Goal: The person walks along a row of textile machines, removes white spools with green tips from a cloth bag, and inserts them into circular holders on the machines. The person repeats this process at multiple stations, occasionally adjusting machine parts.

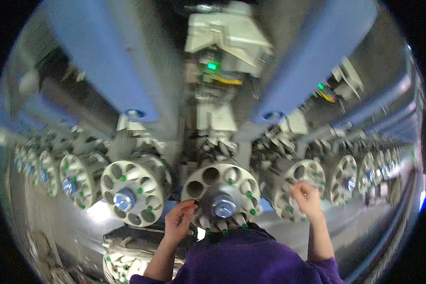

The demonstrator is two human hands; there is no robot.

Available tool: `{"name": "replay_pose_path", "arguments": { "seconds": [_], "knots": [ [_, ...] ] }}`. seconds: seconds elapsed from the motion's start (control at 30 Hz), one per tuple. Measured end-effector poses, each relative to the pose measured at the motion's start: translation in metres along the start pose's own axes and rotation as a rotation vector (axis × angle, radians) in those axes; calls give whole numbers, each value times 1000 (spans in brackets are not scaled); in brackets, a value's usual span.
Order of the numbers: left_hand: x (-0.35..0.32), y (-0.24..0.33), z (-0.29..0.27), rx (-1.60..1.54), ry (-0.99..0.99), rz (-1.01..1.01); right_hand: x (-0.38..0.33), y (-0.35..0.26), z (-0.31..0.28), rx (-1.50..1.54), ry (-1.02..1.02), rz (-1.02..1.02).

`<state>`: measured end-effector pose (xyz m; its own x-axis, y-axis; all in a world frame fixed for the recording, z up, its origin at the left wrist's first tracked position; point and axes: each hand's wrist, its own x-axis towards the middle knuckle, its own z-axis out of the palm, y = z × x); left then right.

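A pale round magazine (pixel 253 182) with a ring of holes and a blue hub stands before me, with several white, green-tipped yarn bobbins (pixel 240 220) in its holes. At its left edge is my left hand (pixel 177 221), its fingers closed together; whatever is between them is hidden. My right hand (pixel 308 199) is raised in front of the magazine to the right (pixel 288 182), finger and thumb curled together in a pinch. Blur hides whether it holds anything. Another magazine (pixel 110 182), partly filled with bobbins, is left of my left hand.
A container of loose white bobbins with green tips (pixel 123 267) is at lower left, beside my left forearm. More magazines (pixel 343 180) line both sides. Blue machine beams (pixel 312 52) slant overhead, with a pale machine unit (pixel 232 35) bearing a green light between them.
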<state>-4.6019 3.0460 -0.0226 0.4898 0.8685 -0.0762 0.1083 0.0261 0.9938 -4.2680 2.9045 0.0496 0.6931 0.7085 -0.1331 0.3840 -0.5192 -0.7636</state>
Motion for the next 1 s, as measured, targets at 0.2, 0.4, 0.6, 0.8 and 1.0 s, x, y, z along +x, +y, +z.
{"name": "replay_pose_path", "arguments": {
  "seconds": [0.2, 0.4, 0.6, 0.8, 1.0],
  "knots": [
    [13, 21, 34, 44, -83, 127, -29, 53, -77, 236, 369, 89],
    [3, 40, 75, -19, -151, 98, -65, 109, -103, 211, 417, 58],
    [-41, 42, 145, 59, -296, 31, -73, 152, -92, -250, 366, -57],
    [-103, 33, 208, 260, -424, 72, -62, 153, -59, -662, 50, -84],
    [-183, 12, 223, 259, -279, 25, -65, 128, -143, -204, 229, -495]
  ]
}}
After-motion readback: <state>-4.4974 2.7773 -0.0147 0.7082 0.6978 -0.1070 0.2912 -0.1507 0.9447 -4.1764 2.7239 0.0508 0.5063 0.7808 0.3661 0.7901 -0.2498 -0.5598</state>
